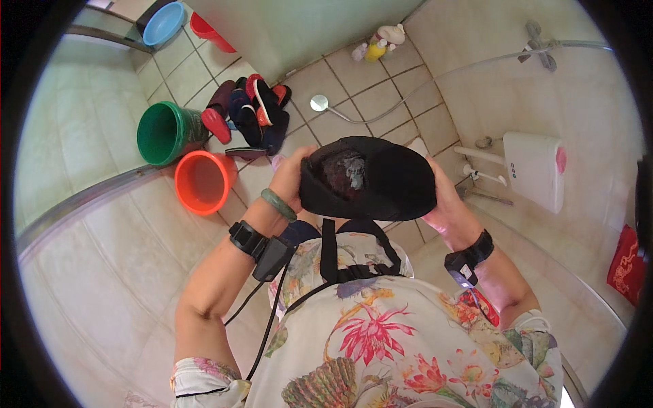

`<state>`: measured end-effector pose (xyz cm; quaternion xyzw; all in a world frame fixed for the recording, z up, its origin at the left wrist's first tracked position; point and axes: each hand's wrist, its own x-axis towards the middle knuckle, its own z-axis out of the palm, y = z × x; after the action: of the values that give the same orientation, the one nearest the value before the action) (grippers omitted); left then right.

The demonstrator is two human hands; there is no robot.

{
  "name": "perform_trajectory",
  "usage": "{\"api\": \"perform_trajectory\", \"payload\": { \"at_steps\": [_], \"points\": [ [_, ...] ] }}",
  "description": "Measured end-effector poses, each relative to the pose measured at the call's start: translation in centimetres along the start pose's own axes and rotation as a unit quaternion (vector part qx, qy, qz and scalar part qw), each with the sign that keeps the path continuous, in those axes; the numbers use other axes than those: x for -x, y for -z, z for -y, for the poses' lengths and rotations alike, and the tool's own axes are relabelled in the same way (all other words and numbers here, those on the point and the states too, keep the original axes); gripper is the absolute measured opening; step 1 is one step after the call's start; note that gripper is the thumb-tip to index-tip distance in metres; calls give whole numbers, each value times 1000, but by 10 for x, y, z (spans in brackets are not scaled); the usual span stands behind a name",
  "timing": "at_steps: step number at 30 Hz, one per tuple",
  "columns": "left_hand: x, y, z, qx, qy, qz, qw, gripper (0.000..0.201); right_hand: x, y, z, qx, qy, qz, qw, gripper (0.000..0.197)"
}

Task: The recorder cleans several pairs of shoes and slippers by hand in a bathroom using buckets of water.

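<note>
Black fabric shoe (401, 173), clamped between left hand (289, 180) and right hand (445, 200). Round orange plastic bucket (228, 175) holds murky liquid (205, 189).

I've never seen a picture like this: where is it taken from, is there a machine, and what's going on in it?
No robot here: you are looking through a wide, round-looking camera worn on a person's head, pointing down at their own body. The left hand and right hand are bare, with a black device strapped to the left wrist and a similar one on the right. Between them they hold a black shoe, the left at its open end, the right at its rounded toe. On the tiled floor beyond lie a pile of footwear and a shower head, with a green bucket and an orange bucket off to the left.
</note>
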<state>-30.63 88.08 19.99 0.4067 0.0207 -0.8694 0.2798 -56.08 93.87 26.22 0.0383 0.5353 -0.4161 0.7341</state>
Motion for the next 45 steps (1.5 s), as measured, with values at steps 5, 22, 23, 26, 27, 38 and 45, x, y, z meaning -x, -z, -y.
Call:
{"api": "perform_trajectory", "payload": {
  "at_steps": [5, 22, 23, 26, 27, 38, 45],
  "points": [
    [-16, -5, 16, 33, 31, 2, 999, 31, -12, 21, -9, -62, -15, 0, 998, 33],
    [-59, 16, 71, 198, 169, -17, 965, 40, -42, 45, -16, -54, -50, -72, 995, 34],
    [-60, 18, 71, 199, 176, -22, 964, 41, -42, 43, -17, -50, -44, -75, 995, 34],
    [-62, 24, 71, 209, 173, -41, 962, 36, -48, 44, -20, -57, -50, -89, 993, 35],
    [-64, 26, 73, 213, 172, -42, 961, 36, -50, 46, -22, -54, -53, -90, 993, 35],
    [-82, 33, 71, 250, 174, 11, 952, 30, -65, 60, -30, -30, -21, -80, 996, 41],
    [-85, 37, 75, 233, 165, -2, 958, 31, -68, 63, -36, -41, -26, -86, 995, 41]
  ]
}}
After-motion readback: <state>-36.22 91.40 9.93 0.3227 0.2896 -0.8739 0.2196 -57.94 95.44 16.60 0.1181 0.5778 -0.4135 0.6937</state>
